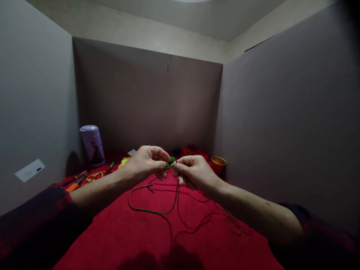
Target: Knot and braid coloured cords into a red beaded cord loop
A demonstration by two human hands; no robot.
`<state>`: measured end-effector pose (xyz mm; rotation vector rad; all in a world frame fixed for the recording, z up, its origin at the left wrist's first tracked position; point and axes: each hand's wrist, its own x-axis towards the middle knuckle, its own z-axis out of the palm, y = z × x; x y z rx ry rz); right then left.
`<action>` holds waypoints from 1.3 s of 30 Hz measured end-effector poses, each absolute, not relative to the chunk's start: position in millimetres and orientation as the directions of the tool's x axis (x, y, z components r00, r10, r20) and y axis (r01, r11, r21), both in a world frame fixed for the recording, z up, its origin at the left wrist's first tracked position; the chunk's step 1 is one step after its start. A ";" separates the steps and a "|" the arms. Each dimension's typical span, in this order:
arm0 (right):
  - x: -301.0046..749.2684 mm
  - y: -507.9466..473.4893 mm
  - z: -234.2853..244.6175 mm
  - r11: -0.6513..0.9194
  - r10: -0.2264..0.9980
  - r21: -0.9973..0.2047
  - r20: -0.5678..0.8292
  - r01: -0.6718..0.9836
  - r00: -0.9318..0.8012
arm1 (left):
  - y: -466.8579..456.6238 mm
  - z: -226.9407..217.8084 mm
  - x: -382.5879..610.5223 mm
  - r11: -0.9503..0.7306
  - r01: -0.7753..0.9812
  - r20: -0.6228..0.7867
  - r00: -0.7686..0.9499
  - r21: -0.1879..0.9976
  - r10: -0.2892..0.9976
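Observation:
My left hand [150,162] is closed in a pinch on a small green knotted piece of cord, mostly hidden by the fingertips. Close against it, my right hand [195,171] pinches a red cord [176,161] whose short end sticks up above the thumb. From between the hands a green cord [153,212] hangs down and curves in a wide loop to the left. A thin dark red cord [180,213] also drops from there and trails right across the red cloth [135,240].
Grey panels [146,97] enclose the back and sides. A purple container [93,146] stands back left, near orange-handled tools [75,184] and yellow cord [123,162]. A red cup with a gold rim [218,162] sits at right, beside red yarn [192,150].

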<state>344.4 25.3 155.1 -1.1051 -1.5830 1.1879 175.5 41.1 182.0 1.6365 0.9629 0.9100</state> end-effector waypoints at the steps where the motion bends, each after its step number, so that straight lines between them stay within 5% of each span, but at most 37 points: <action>1: 344.1 25.4 155.0 0.159 0.963 -0.976 0.120 0.150 -0.241 | 41.3 180.9 175.3 -0.168 0.128 0.098 0.428 0.977 0.898; 17: 342.4 24.4 150.6 0.166 0.964 -0.975 0.130 0.147 -0.231 | 33.7 181.2 178.0 -0.218 0.218 0.140 0.324 0.951 0.935; 23: 340.5 24.0 147.6 0.062 0.957 -0.998 0.059 0.001 -0.285 | 34.4 172.8 180.1 -0.267 0.249 0.181 0.320 0.931 0.930; 33: 335.3 24.9 148.3 0.020 0.958 -0.991 0.058 -0.133 -0.282 | 37.4 165.3 183.7 -0.468 0.272 0.412 0.236 0.841 0.880; 36: 334.0 27.7 155.6 0.053 0.954 -0.987 0.094 -0.150 -0.284 | 39.9 162.4 187.9 -0.486 0.133 0.463 0.173 0.864 0.869; 39: 333.2 32.1 167.7 0.111 0.944 -0.980 0.157 -0.167 -0.289 | 39.3 157.9 196.2 -0.348 -0.145 0.377 0.371 0.926 0.848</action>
